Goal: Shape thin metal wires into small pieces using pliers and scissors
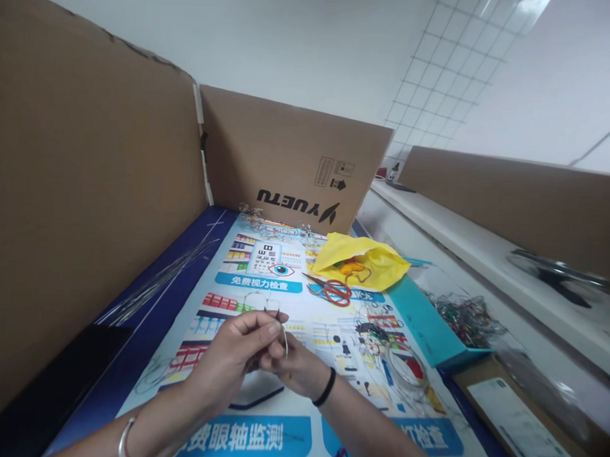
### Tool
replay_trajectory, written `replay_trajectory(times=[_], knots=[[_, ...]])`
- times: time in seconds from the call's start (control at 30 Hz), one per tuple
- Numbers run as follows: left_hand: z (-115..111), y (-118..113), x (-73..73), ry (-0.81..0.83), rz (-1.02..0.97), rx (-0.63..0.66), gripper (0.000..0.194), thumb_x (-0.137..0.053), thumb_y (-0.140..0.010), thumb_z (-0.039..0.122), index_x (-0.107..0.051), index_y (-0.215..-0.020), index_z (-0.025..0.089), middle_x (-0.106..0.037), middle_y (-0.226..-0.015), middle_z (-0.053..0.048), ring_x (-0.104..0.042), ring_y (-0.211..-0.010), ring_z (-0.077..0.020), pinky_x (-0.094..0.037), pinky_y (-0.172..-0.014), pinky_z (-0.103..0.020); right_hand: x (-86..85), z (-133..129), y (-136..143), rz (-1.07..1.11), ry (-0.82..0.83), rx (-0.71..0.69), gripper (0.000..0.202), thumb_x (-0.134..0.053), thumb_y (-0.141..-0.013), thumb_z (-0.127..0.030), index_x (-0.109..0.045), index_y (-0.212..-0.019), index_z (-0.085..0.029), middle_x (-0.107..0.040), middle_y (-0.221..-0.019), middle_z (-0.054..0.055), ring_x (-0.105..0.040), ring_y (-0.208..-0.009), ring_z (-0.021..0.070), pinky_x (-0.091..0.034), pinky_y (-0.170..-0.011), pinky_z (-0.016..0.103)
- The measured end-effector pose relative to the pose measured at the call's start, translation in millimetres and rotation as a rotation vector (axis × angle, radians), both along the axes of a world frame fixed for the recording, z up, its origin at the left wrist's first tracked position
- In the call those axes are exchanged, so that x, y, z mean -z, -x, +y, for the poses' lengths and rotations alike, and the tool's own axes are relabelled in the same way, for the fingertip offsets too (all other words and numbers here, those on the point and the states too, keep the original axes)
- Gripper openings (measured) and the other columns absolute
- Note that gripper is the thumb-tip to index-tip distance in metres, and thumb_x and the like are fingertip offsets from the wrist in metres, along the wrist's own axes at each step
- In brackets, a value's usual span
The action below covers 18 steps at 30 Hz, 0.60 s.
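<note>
My left hand [251, 340] is closed, thumb and forefinger pinching a thin silvery wire [286, 340]. The wire curves down from the thumb tip towards my right hand [300, 369], whose fingers are also closed, right against the left. Small dark pointed tips [276, 315] poke up just beyond the fingers; they look like part of a tool, but its body is hidden. Fine wire loops [255, 297] show faintly past the fingertips. Farther forward lie orange-handled scissors [337, 293], their blades pointing left, partly in front of a yellow bag [383, 268] with orange cord in its mouth.
A printed poster sheet [282, 308] covers the table. Straight wires [157, 283] lie at left, a wire coil [405, 365] at right. A teal box [422, 319] holds tangled wire pieces [464, 317]. Cardboard panels [287, 154] wall the left and back; a carton [508, 415] sits front right.
</note>
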<state>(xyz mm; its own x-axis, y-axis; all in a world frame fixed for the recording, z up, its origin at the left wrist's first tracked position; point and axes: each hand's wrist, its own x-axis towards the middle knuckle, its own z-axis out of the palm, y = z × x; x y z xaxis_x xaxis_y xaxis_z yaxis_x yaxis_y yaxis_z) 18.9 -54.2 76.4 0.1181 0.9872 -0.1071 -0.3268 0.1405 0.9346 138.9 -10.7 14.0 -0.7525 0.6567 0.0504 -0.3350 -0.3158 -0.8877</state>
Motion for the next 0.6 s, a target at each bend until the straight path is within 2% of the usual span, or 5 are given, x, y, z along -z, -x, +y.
replay_trajectory(times=[0.1, 0.17, 0.23, 0.33, 0.6], knots=[[3, 5, 1.1, -0.115, 0.189, -0.063, 0.023, -0.057, -0.076, 0.037, -0.06, -0.064, 0.018, -0.061, -0.059, -0.002, -0.061, -0.071, -0.0178, -0.044, -0.054, -0.024, 0.5, -2, -1, -0.068, 0.017, 0.07, 0.026, -0.07, -0.067, -0.035, -0.054, -0.072, -0.015, -0.053, -0.065, -0.001, -0.055, -0.061, 0.0118, -0.043, -0.061, 0.026], [7, 11, 2.3, -0.263, 0.371, -0.151, 0.019, -0.056, -0.077, 0.032, -0.062, -0.064, 0.02, -0.066, -0.068, -0.004, -0.057, -0.098, -0.0218, -0.046, -0.076, -0.029, -1.2, -2, -5, -0.14, 0.017, 0.223, 0.025, -0.064, -0.073, -0.038, -0.053, -0.073, -0.015, -0.053, -0.063, -0.001, -0.052, -0.055, 0.0097, -0.04, -0.052, 0.022], [13, 15, 5.0, -0.359, 0.508, -0.217, 0.017, -0.057, -0.076, 0.028, -0.063, -0.062, 0.02, -0.068, -0.086, -0.006, -0.052, -0.108, -0.0217, -0.039, -0.09, -0.032, -3.8, 0, -12, -0.164, 0.027, 0.362, 0.027, -0.059, -0.077, -0.042, -0.052, -0.074, -0.016, -0.051, -0.06, -0.002, -0.048, -0.05, 0.0087, -0.037, -0.047, 0.021], [23, 17, 14.1, -0.372, 0.559, -0.244, 0.016, -0.057, -0.075, 0.027, -0.064, -0.064, 0.019, -0.065, -0.095, -0.006, -0.057, -0.096, -0.02, -0.042, -0.086, -0.032, -7.3, 4, -22, -0.196, -0.009, 0.437, 0.031, -0.055, -0.078, -0.046, -0.05, -0.073, -0.016, -0.05, -0.058, -0.002, -0.047, -0.048, 0.0092, -0.038, -0.045, 0.022], [46, 4, 26.8, -0.254, 0.443, -0.125, 0.018, -0.055, -0.076, 0.031, -0.061, -0.067, 0.016, -0.059, -0.071, -0.002, -0.052, -0.06, -0.0118, -0.042, -0.054, -0.023, -6.7, 14, -24, -0.37, -0.16, 0.483, 0.032, -0.059, -0.074, -0.046, -0.049, -0.075, -0.016, -0.051, -0.057, -0.003, -0.049, -0.051, 0.009, -0.04, -0.052, 0.023]])
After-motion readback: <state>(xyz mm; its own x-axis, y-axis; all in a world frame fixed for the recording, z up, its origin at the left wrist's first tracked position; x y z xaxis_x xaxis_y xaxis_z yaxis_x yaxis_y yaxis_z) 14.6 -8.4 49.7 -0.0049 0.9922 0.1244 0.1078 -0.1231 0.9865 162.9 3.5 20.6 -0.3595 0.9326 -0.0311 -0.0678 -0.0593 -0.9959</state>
